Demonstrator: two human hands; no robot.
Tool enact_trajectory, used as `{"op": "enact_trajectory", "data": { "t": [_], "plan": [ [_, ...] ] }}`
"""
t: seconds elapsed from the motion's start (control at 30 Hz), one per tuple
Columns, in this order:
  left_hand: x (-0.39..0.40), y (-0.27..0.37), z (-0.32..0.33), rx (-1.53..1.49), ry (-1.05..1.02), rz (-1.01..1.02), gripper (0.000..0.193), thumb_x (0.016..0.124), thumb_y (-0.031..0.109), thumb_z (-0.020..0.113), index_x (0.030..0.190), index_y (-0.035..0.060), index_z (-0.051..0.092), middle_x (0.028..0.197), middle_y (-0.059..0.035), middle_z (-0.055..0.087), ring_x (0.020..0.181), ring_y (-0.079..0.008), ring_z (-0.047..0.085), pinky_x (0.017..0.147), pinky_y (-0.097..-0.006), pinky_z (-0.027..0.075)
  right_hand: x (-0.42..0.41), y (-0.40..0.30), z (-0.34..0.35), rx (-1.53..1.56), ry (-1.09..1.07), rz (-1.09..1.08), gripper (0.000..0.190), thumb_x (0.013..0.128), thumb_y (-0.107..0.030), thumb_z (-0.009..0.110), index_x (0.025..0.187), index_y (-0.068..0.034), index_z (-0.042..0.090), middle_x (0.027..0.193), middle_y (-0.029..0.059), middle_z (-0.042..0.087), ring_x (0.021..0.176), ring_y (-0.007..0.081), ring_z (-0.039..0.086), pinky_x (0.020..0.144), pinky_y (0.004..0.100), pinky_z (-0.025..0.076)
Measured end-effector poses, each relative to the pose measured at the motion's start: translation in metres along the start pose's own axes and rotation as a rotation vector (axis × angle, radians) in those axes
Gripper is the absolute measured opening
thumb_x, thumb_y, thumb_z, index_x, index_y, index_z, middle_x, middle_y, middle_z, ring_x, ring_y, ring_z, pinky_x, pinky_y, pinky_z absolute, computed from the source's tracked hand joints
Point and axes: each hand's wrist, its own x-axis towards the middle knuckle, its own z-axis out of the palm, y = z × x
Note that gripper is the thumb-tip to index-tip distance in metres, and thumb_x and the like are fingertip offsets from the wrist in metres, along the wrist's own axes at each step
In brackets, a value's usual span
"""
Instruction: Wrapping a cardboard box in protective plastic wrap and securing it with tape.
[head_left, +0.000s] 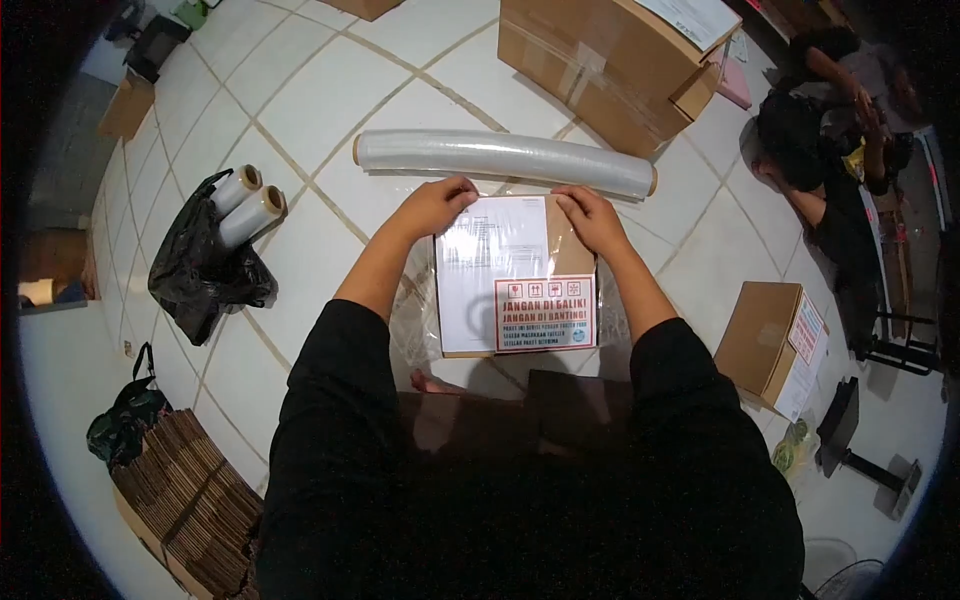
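Note:
A cardboard box (571, 255) lies in front of me on the tiled floor, under clear plastic film (417, 326). On its top are a printed white sheet (469, 300) and a red-bordered handling sticker (545, 313) with writing. My left hand (442, 205) pinches the film at the far left corner of the box. At the far right corner, my right hand (589, 216) grips the film with bent fingers. Just beyond both hands, a long roll of stretch film (502, 156) lies crosswise, its cardboard core showing at each end.
Large carton (577, 67) stands beyond the roll. Left are a black plastic bag (202, 262) with two film rolls (251, 216) and strapped flattened cardboard (187, 495). On the right sit a labelled carton (757, 337), a black metal stand (840, 427) and another person (806, 165).

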Motion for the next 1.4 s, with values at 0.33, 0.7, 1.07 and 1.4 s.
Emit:
{"op": "enact_trajectory", "data": {
  "t": [0.33,0.7,1.07,1.4],
  "plan": [
    [-0.012,-0.012,0.015,-0.306,0.051,-0.041,0.033,0.084,0.030,0.043,0.098,0.0031,0.057,0.090,-0.0110,0.059,0.084,-0.0180,0.054,0.077,-0.0286,0.040,-0.003,0.019,-0.010,0.032,-0.032,0.161,0.024,0.075,-0.026,0.054,0.088,-0.006,0.058,0.087,0.0112,0.059,0.082,0.0226,0.055,0.073,0.0293,0.041],
    [-0.014,-0.024,0.026,-0.199,-0.034,-0.170,0.040,0.083,0.035,0.039,0.090,0.0017,0.060,0.081,-0.0159,0.060,0.075,-0.0231,0.056,0.072,-0.0309,0.042,-0.015,0.003,-0.024,0.144,-0.363,0.408,0.019,0.077,-0.019,0.054,0.086,-0.004,0.059,0.077,0.0064,0.059,0.069,0.0137,0.052,0.063,0.0267,0.042],
    [-0.025,-0.028,0.022,-0.777,-0.130,-0.317,0.039,0.085,0.030,0.037,0.095,-0.0010,0.058,0.091,-0.0108,0.059,0.084,-0.0173,0.053,0.080,-0.0253,0.036,-0.033,0.025,-0.022,0.624,-0.294,0.551,0.045,0.084,-0.040,0.039,0.098,-0.001,0.057,0.094,0.0093,0.058,0.092,0.0169,0.051,0.083,0.0272,0.036],
    [-0.027,-0.107,-0.008,-0.360,0.504,-0.348,0.035,0.080,0.034,0.047,0.083,0.0000,0.057,0.076,-0.0086,0.058,0.065,-0.0208,0.052,0.062,-0.0312,0.041,-0.031,0.101,-0.042,0.340,0.553,0.548,0.037,0.077,-0.034,0.055,0.096,-0.002,0.056,0.078,0.0068,0.055,0.082,0.0188,0.050,0.078,0.0283,0.037]
  ]
}}
